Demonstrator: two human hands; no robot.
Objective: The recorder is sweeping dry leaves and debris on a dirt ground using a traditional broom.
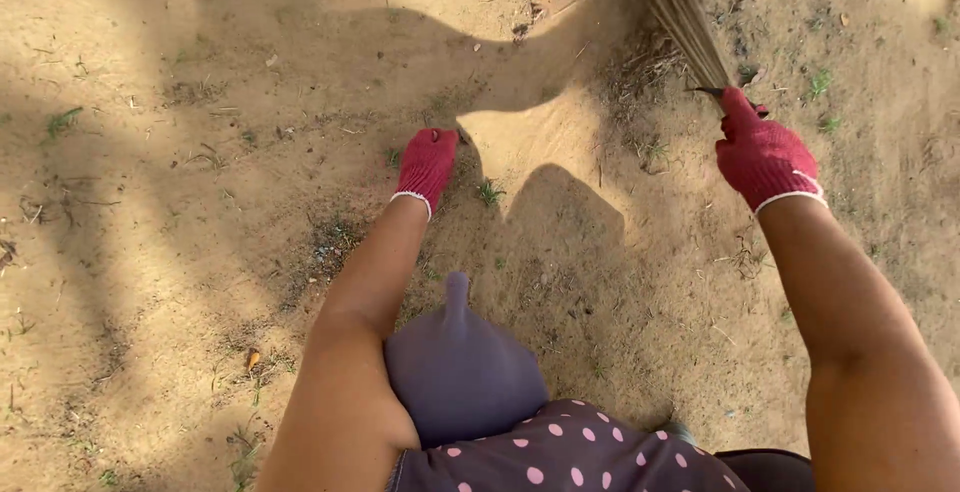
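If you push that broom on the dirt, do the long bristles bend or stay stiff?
Probably they bend: the broom is a bundle of thin straw-like strands that fan out and look blurred. It likely feels light, since the right hand grips it alone while the left hand hangs free.

The ground (180, 252) is dry, matt sand, fine and loose, rough with small stones, twigs and sparse grass tufts. Both the left hand (428, 164) and the right hand (765, 155) wear red knitted cloth gloves with a coarse, fuzzy weave and pale cuff edging. The broom (685, 17) is a bundle of thin, stiff, straw-like plant fibres, dull and pale brown. The dress (570, 457) is soft matt cloth, dark with pink dots; a smooth purple-grey cloth (460, 372) hangs above it.
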